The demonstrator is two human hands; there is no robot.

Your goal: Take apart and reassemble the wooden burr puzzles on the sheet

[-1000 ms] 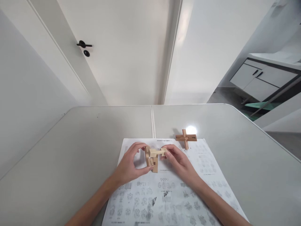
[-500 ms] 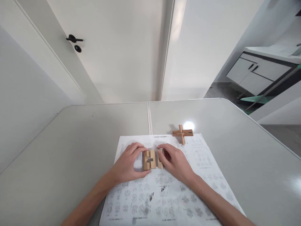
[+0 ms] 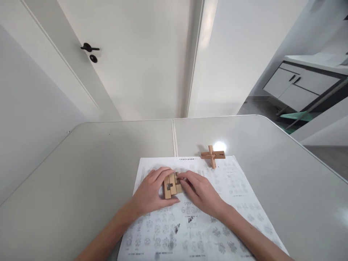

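Observation:
Notched light wooden blocks (image 3: pixel 170 185) stand side by side over the printed sheet (image 3: pixel 201 232), with a dark gap showing between them. My left hand (image 3: pixel 152 190) is closed round their left side, fingers at the far end and thumb at the near end. On the right, my right hand (image 3: pixel 199 190) pinches another notched wooden block (image 3: pixel 178 187), which touches the others; its fingertips partly cover it. Beyond my right hand, a cross-shaped wooden piece (image 3: pixel 212 156) lies at the sheet's far edge.
The sheet lies on a grey table (image 3: pixel 81 174) with a seam down its middle. Behind the table is a white door (image 3: pixel 141 65) with a black handle (image 3: pixel 89 48). A white cabinet (image 3: pixel 296 85) stands at the far right.
The block at my right hand has moved left, closing the gap to the others. The blocks in my left hand have tilted slightly. The whole view has shifted a little.

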